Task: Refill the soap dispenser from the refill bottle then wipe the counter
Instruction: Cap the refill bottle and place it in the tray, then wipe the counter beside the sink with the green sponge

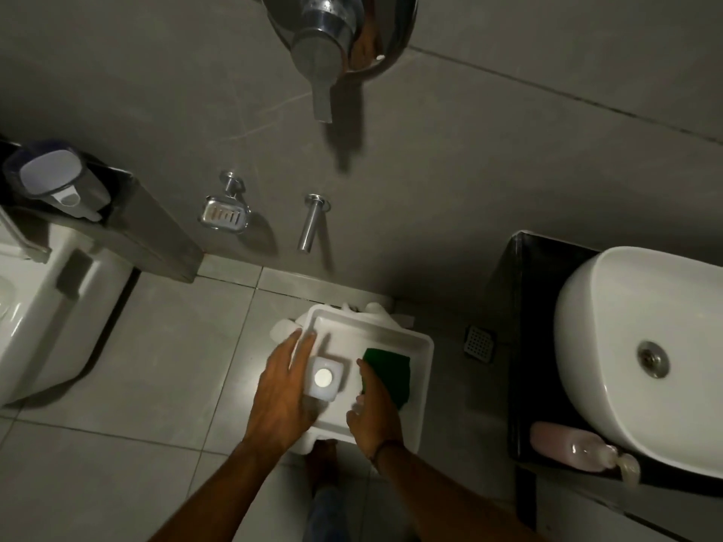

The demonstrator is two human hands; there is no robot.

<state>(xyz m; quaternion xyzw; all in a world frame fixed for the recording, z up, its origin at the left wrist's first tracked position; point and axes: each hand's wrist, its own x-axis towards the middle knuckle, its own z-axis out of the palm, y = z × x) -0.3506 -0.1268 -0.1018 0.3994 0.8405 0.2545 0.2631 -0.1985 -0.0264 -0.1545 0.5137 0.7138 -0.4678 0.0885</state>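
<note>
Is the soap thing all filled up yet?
Not yet, it's only starting. The refill bottle, cap on, stands in the white tray, and the left hand and right hand reach for it. The pink soap dispenser lies on the black counter. Filling, and wiping with the green cloth, are left.

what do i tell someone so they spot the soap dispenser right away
Find the white oval basin on the black counter at the right. At the counter's near end, beside the basin, is the soap dispenser. It alone is a clear pump bottle of pale pink liquid; the refill bottle in the white tray is white with a round cap.
</note>
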